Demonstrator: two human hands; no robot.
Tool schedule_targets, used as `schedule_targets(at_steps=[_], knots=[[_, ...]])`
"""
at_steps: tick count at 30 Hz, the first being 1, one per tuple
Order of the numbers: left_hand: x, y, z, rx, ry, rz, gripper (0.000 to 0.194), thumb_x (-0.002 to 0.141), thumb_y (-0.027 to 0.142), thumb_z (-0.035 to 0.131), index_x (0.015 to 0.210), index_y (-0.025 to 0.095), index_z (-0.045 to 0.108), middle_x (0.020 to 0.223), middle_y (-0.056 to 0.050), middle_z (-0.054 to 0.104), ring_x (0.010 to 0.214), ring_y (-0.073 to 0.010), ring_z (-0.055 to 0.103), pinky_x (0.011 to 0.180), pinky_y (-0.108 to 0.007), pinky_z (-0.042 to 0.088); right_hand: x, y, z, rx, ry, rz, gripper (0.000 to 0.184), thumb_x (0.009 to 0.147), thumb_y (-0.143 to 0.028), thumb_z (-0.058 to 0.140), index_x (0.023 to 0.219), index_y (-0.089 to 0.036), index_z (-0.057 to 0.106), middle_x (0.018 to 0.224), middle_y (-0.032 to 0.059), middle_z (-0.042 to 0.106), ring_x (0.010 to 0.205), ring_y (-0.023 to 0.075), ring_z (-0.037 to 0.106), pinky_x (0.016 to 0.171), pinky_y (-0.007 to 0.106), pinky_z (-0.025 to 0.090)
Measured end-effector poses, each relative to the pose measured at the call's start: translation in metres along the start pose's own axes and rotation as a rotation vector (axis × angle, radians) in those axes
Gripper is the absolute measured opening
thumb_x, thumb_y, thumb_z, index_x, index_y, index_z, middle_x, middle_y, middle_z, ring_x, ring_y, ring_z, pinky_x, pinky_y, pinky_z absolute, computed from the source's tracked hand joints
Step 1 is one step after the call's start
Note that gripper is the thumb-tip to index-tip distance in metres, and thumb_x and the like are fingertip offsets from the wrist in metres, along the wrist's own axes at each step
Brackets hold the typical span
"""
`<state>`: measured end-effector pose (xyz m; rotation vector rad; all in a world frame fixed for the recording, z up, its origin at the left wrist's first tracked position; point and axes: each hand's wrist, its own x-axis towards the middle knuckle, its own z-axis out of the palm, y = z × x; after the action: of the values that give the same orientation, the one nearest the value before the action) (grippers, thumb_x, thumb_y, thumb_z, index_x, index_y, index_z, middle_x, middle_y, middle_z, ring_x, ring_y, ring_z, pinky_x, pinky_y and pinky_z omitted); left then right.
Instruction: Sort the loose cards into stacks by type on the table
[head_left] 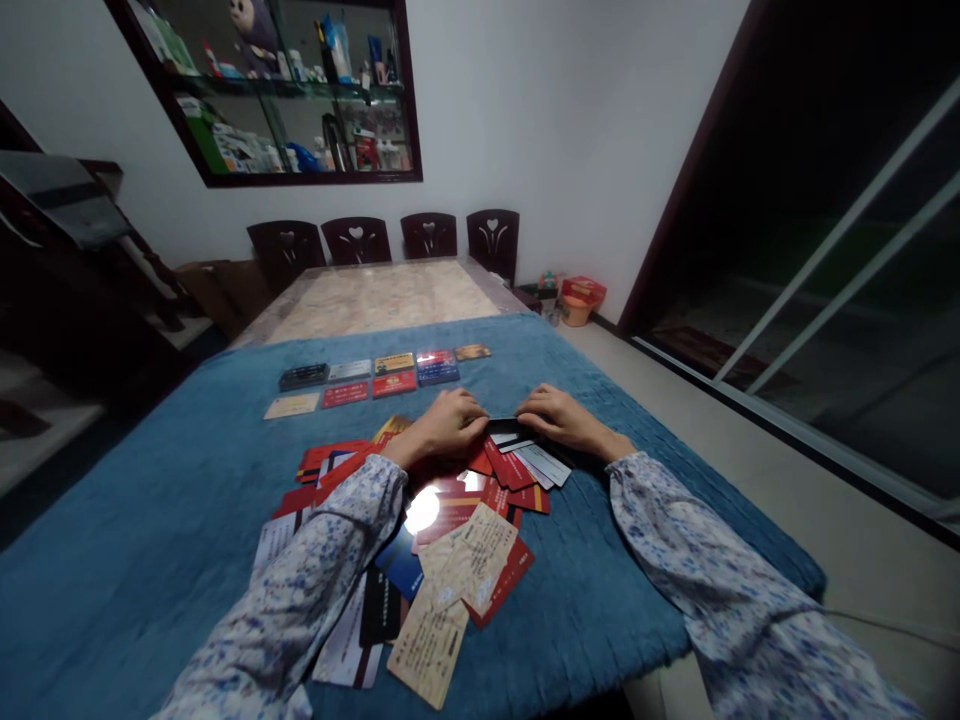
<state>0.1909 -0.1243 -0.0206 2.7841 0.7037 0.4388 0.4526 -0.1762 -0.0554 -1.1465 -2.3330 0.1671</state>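
My left hand (450,422) and my right hand (559,415) face each other over the far edge of a heap of loose cards (450,510). Between their fingertips is a black card (502,425), seen nearly edge-on and gripped at both ends. Whether it is one card or a thin stack I cannot tell. Below my fingers, red and white cards (536,463) fan out. Beige cards (480,550) lie on top at the near side of the heap, with a black-and-white one (381,605) beside them. My left sleeve covers part of the heap.
Beyond my hands, cards are laid in rows and small stacks: black (304,376), yellow (394,363), red (345,394), blue (438,373) and beige (292,405). A blue cloth (202,480) covers the near table. Chairs (356,240) line the far end.
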Motion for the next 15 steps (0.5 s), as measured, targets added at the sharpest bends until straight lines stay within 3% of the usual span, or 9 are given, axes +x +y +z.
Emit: schedule_targets(at_steps=[6,10,15], knots=[[0.002,-0.014,0.011,-0.121,0.177,-0.075,0.029,0.099,0.023,0.054,0.082,0.015,0.076,0.086,-0.008,0.074,0.084,-0.0187,0.063,0.082,-0.029,0.048,0.001,0.010,0.015,-0.002,0.159,0.067,0.025,0.102,-0.028,0.054,0.107,-0.019,0.077,0.092,0.0108,0.075,0.089,0.0232,0.064,0.080,0.035,0.053],[0.003,-0.019,0.017,-0.128,0.211,-0.117,0.023,0.096,0.019,0.056,0.096,0.016,0.079,0.093,-0.009,0.075,0.086,-0.0197,0.065,0.083,-0.030,0.051,0.001,0.011,0.021,0.009,0.222,0.102,0.022,0.099,-0.022,0.058,0.111,-0.019,0.076,0.094,0.0107,0.073,0.086,0.0225,0.065,0.079,0.035,0.054],[0.005,-0.027,0.029,-0.116,0.256,-0.129,0.029,0.092,0.013,0.056,0.112,0.016,0.077,0.100,-0.011,0.074,0.089,-0.0215,0.067,0.087,-0.034,0.055,0.001,0.011,0.026,-0.010,0.257,0.139,0.024,0.095,-0.019,0.060,0.115,-0.022,0.072,0.095,0.0083,0.072,0.086,0.0221,0.066,0.081,0.034,0.054]])
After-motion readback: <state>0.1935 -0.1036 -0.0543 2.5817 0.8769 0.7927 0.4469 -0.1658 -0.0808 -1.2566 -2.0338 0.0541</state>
